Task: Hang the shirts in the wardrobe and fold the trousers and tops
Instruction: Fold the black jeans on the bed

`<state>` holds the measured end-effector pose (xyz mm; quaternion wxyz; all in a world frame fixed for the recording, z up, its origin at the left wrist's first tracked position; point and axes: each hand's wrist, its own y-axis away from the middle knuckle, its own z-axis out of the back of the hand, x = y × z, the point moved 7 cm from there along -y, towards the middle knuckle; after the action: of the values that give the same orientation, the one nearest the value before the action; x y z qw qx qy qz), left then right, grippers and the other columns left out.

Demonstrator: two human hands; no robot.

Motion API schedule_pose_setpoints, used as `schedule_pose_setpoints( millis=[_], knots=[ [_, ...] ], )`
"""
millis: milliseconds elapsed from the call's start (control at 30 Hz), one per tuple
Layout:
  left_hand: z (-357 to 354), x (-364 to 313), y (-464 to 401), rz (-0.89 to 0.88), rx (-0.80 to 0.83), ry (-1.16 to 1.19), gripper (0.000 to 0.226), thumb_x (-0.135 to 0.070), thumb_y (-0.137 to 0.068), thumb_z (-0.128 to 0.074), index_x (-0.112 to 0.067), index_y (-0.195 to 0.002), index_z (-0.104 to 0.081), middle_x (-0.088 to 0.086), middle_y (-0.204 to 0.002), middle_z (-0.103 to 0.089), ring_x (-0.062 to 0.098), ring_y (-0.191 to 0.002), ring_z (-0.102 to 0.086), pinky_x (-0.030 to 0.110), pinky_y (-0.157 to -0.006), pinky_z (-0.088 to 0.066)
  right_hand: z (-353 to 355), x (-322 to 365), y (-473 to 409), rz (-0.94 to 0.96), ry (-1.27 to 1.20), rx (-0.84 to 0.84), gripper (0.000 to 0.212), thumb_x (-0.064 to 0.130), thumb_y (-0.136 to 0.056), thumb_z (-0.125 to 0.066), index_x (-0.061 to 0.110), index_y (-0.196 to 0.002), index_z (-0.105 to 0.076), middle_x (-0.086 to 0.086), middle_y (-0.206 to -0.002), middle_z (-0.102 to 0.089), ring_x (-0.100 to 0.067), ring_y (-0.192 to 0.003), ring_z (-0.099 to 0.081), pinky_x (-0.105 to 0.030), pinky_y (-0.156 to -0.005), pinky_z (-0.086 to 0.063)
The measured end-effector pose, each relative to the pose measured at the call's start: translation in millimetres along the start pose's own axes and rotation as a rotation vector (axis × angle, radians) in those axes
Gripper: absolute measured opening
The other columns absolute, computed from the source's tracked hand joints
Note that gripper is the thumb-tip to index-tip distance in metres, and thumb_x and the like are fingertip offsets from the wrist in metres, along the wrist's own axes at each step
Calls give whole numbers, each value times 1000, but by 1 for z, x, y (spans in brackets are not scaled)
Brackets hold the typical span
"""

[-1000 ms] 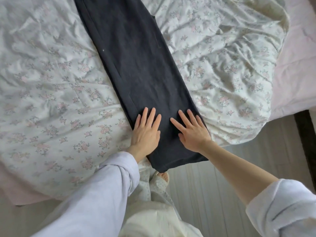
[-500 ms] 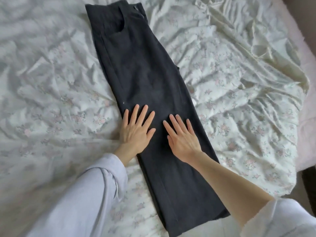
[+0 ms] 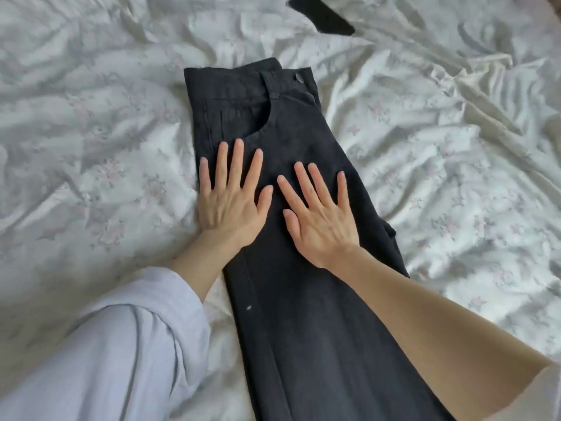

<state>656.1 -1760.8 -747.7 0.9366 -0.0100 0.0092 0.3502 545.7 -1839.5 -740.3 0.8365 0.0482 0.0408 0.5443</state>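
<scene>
Presently, near to far:
Left sleeve [image 3: 100,357]: pale lilac, lower left of the frame, pushed back above the wrist.
Right forearm [image 3: 431,323]: bare, entering from the lower right, lying over the trouser leg.
Trousers [image 3: 303,314]: black, folded lengthwise leg on leg, laid flat on the bed from bottom centre up to the middle of the frame; waistband at the far end.
Left hand [image 3: 230,205]: released, fingers straight and spread, palm flat on the trousers' left edge just below the pocket opening.
Right hand [image 3: 321,220]: released, fingers spread, pressing flat on the trousers just beside the left hand.
Waistband button [image 3: 300,77]: upper centre, at the far right corner of the trousers.
Bedsheet [image 3: 455,165]: white, faint floral print, heavily creased.
Dark item [image 3: 321,15]: top centre, partly cut off; cannot tell what it is.
</scene>
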Motion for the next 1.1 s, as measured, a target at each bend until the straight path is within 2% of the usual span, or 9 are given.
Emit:
schedule_pose_setpoints(
  millis=[233,433,567,667,733,833,933,1033,1100],
  knots=[
    [-6,41,-71,164,-14,94,68,-53,-93,-9,-19,-148,10,6,-156,16,24,-143,17,45,-115,6,-1,-21,-99,-49,-56,-51,58,48,-92,0,30,-145,17,0,-156,17,-16,-143,17,-51,-110,13],
    [12,66,-120,261,165,359,104,-60,-79,-58,-33,-145,18,6,-151,30,34,-143,6,46,-115,-9,14,-32,-139,-90,-291,61,67,47,-95,-28,29,-147,12,1,-156,18,-21,-143,15,-48,-115,2],
    [34,77,-160,289,413,695,118,-26,-73,-79,-45,-142,15,-2,-158,4,28,-142,-18,39,-108,-29,34,-44,-159,-130,-481,188,77,42,-93,-45,28,-148,8,-1,-157,10,-25,-144,0,-46,-116,-15],
    [39,80,-170,370,548,701,114,-18,-75,-77,-31,-147,11,-1,-157,-8,26,-141,-21,38,-110,-27,42,-43,-159,-108,-500,244,76,39,-94,-47,28,-148,5,2,-157,11,-23,-145,1,-45,-115,-17],
    [43,82,-170,403,587,593,99,-20,-75,-76,-16,-149,-10,8,-152,-25,30,-135,-31,38,-105,-33,48,-42,-157,-92,-510,248,75,37,-94,-47,28,-148,4,4,-157,10,-22,-145,1,-45,-115,-18],
    [66,72,-172,307,531,418,44,-21,-73,-76,-9,-107,-52,9,-105,-55,26,-94,-53,32,-74,-46,69,-48,-157,-68,-466,168,75,29,-93,-49,27,-148,3,4,-157,7,-22,-144,-1,-48,-116,-13],
    [95,51,-160,110,351,342,20,-17,-74,-71,-11,-83,-54,4,-81,-49,21,-73,-47,28,-59,-38,95,-53,-153,-10,-370,76,88,21,-89,-54,27,-147,12,5,-156,12,-19,-144,7,-49,-116,-3],
    [114,35,-125,-53,177,361,29,-21,-79,-69,-9,-105,-61,2,-98,-48,19,-86,-48,29,-73,-40,117,-50,-143,132,-230,43,102,26,-84,-61,30,-144,22,8,-155,18,-18,-143,15,-52,-114,4],
    [127,25,-90,-115,98,417,34,-21,-79,-71,-11,-111,-61,1,-116,-52,20,-97,-52,26,-78,-38,127,-47,-123,218,-136,78,104,31,-82,-64,32,-144,21,6,-156,6,-18,-143,13,-54,-114,6]
  ],
)
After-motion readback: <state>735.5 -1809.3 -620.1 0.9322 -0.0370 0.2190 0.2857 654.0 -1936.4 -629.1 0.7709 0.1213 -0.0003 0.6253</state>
